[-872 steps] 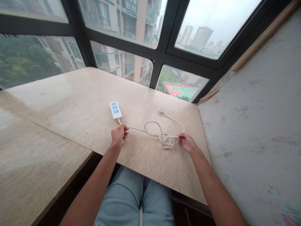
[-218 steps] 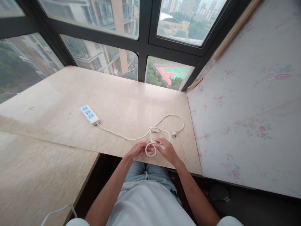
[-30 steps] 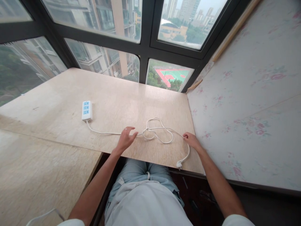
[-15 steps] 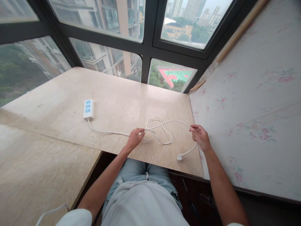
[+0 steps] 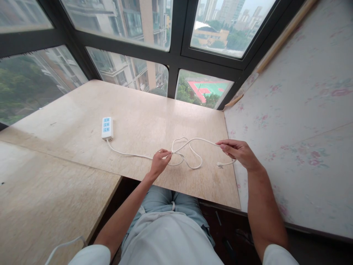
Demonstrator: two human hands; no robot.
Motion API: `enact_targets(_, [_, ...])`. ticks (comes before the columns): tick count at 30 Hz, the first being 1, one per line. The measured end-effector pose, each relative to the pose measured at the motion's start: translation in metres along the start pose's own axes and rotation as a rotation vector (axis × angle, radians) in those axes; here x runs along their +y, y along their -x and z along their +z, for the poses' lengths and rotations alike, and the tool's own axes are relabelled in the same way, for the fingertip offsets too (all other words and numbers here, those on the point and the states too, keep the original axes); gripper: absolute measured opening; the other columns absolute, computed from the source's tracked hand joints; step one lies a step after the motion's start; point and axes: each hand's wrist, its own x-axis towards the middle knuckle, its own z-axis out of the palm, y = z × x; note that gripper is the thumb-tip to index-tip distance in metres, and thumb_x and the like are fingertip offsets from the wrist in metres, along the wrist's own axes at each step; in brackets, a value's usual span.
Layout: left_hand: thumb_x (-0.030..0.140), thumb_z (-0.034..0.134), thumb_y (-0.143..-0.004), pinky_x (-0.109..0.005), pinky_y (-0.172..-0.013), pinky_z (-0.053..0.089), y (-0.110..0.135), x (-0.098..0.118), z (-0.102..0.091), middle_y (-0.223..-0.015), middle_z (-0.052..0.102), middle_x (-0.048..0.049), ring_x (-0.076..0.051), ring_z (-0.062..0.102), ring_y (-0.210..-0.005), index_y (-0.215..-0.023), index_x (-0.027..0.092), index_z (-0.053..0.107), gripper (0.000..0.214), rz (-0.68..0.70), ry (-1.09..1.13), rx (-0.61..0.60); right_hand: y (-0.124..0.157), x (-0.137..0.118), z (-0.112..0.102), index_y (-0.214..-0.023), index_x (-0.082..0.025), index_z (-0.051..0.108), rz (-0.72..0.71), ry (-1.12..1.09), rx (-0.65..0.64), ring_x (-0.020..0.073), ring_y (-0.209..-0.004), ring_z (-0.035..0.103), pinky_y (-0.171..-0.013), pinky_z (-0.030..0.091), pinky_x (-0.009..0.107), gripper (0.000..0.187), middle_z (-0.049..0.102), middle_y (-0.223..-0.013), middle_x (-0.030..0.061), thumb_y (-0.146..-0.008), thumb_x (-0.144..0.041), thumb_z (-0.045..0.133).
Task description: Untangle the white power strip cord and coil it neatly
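Observation:
A white power cord (image 5: 196,168) lies in loose loops on the stone sill. My left hand (image 5: 160,161) pinches it where the strands cross at the left side of the loops. Further along, my right hand (image 5: 239,151) grips the same cord, holding a stretch of it raised between the two hands. From under the right hand a short end hangs down to the white plug (image 5: 220,165), close to the sill's right edge. At the other end, the white power strip (image 5: 107,128) with blue socket faces rests on the sill to the left.
Dark-framed windows (image 5: 173,60) border the sill (image 5: 138,110) at the back. A flowered wall (image 5: 298,129) rises close on the right. At lower left is another stone slab (image 5: 55,191), with a white cable (image 5: 64,244) at its near edge.
My right hand has turned over and shifted slightly up and right. The plug has swung up and to the right. My left hand stays nearly where it was, still pinching the cord.

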Motion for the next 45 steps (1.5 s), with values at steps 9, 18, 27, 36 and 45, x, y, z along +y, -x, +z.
enact_targets(9, [0.026, 0.060, -0.085, -0.031, -0.075, 0.045, 0.005, 0.007, -0.004, -0.085, 0.063, -0.0067, -0.017, 0.057, -0.085, -0.089, 0.019, 0.075, 0.017, 0.126, -0.153, 0.101, 0.008, -0.024, 0.009, -0.103, -0.009, 0.072, -0.058, 0.273, -0.285, 0.0046, -0.060, 0.044, -0.054, 0.034, 0.015, 0.049, 0.051, -0.065, 0.0046, -0.083, -0.052, 0.058])
enact_targets(18, [0.030, 0.063, -0.083, -0.029, -0.073, 0.047, 0.002, 0.014, -0.011, -0.084, 0.063, -0.0070, -0.016, 0.060, -0.081, -0.092, 0.018, 0.075, 0.019, 0.061, 0.062, 0.031, -0.017, -0.011, 0.025, -0.104, -0.008, 0.065, -0.131, 0.269, -0.098, 0.0048, -0.063, 0.047, -0.057, 0.037, 0.014, 0.047, 0.056, -0.073, 0.0052, -0.088, -0.049, 0.049])
enact_targets(27, [0.030, 0.063, -0.085, -0.028, -0.075, 0.046, -0.002, 0.025, -0.012, -0.088, 0.064, -0.0066, -0.015, 0.060, -0.084, -0.096, 0.018, 0.074, 0.020, 0.126, 0.200, -0.034, -0.033, -0.005, 0.037, -0.119, -0.011, 0.059, -0.096, 0.352, -0.074, 0.0033, -0.053, 0.042, -0.052, 0.033, 0.013, 0.056, 0.050, -0.061, 0.0007, -0.088, -0.055, 0.047])
enact_targets(36, [0.037, 0.066, -0.083, -0.027, -0.071, 0.044, -0.006, 0.024, -0.014, -0.086, 0.063, -0.0067, -0.015, 0.058, -0.082, -0.094, 0.019, 0.075, 0.024, -0.005, 0.362, -0.104, -0.026, -0.032, 0.024, -0.109, -0.009, 0.068, -0.095, 0.434, -0.274, 0.0046, -0.060, 0.048, -0.057, 0.035, 0.014, 0.051, 0.055, -0.065, 0.0036, -0.086, -0.051, 0.052])
enact_targets(45, [0.041, 0.066, -0.081, -0.025, -0.063, 0.041, -0.014, 0.030, -0.014, -0.075, 0.061, -0.0047, -0.013, 0.055, -0.070, -0.091, 0.018, 0.076, 0.027, -0.069, 0.322, -0.143, -0.006, -0.051, 0.035, -0.109, -0.010, 0.069, -0.039, 0.446, -0.536, 0.0032, -0.057, 0.048, -0.054, 0.034, 0.012, 0.042, 0.058, -0.067, 0.0036, -0.086, -0.041, 0.053])
